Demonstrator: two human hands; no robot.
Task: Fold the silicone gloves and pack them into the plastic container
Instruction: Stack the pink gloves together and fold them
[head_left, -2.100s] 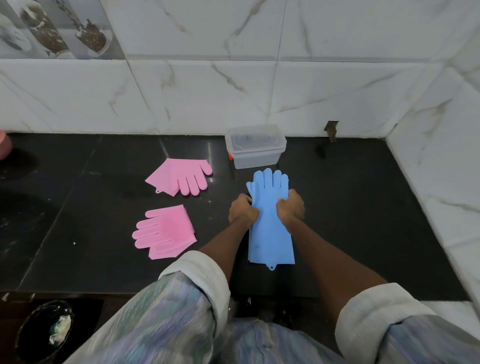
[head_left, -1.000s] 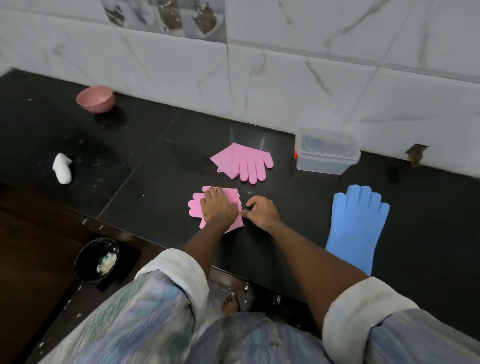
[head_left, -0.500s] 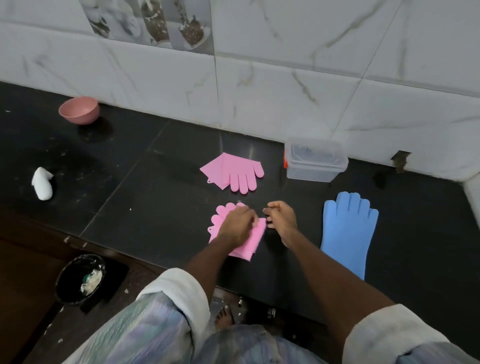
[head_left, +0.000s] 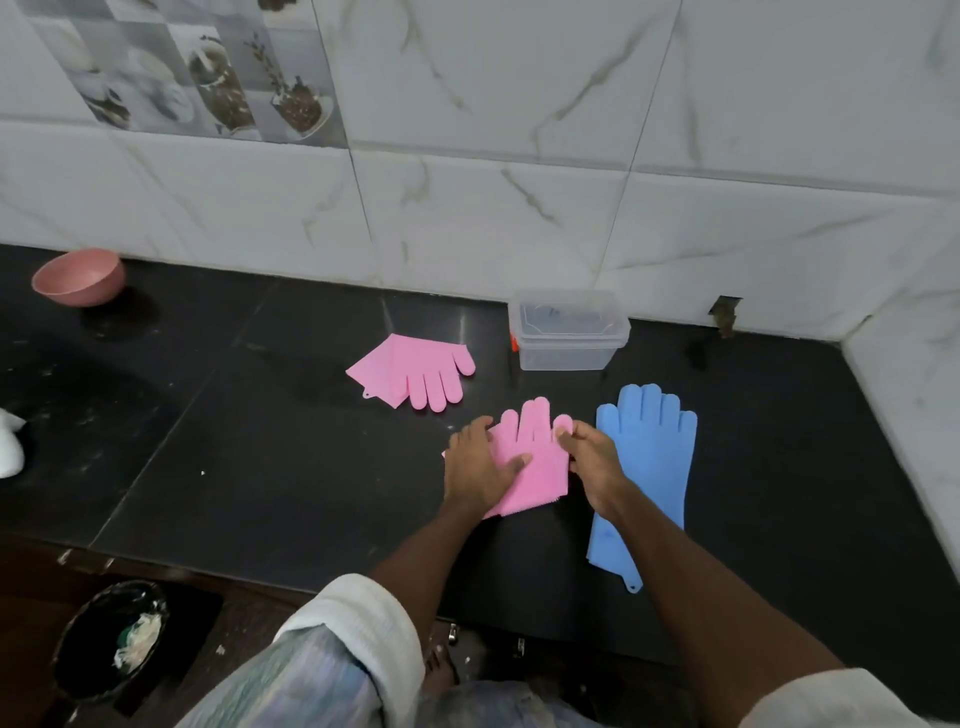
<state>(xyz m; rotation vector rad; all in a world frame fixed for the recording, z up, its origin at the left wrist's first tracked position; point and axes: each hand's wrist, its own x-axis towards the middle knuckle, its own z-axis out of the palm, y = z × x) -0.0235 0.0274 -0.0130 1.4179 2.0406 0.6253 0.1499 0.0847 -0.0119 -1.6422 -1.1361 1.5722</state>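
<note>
A folded pink silicone glove (head_left: 537, 462) lies on the black counter (head_left: 260, 467), fingers pointing to the wall. My left hand (head_left: 475, 467) presses flat on its left half. My right hand (head_left: 592, 457) pinches its right edge near the thumb. A second folded pink glove (head_left: 415, 371) lies behind it to the left. A long blue glove (head_left: 647, 467) lies flat just right of my right hand. The clear plastic container (head_left: 569, 338) stands near the wall with its lid on.
A pink bowl (head_left: 78, 278) sits at the far left by the tiled wall. A white object (head_left: 8, 447) lies at the left edge. Below the counter's front edge stands a black bin (head_left: 109, 642). The side wall closes the counter on the right.
My hands left the blue glove and took up the nearer pink glove. They dragged it right and turned it, so it now sits beside the blue glove with fingers toward the wall.
</note>
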